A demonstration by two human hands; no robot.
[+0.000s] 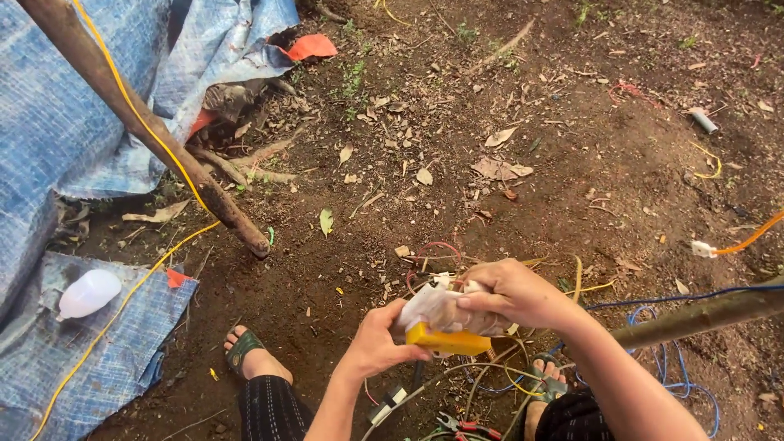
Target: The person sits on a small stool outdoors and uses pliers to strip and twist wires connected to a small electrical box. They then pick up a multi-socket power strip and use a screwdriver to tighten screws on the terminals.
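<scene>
Bare forearms without sleeves end in a left hand [377, 343] and right hand [514, 292] free of gloves, rings or watch; dark pinstriped trousers [269, 412] cover the legs, green strapped sandals [242, 347] the feet.

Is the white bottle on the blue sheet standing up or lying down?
Lying down. The white bottle rests on its side on the blue sheet, its neck pointing left.

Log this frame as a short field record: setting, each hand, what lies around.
setting: bare soil with dry leaves, outdoors
left hand: grips yellow block from below
right hand: clutches crumpled whitish wrapping above the block
ground left: blue tarp, white bulb, yellow cord, wooden pole
ground right: blue wire, orange wire
near feet: pliers
</scene>
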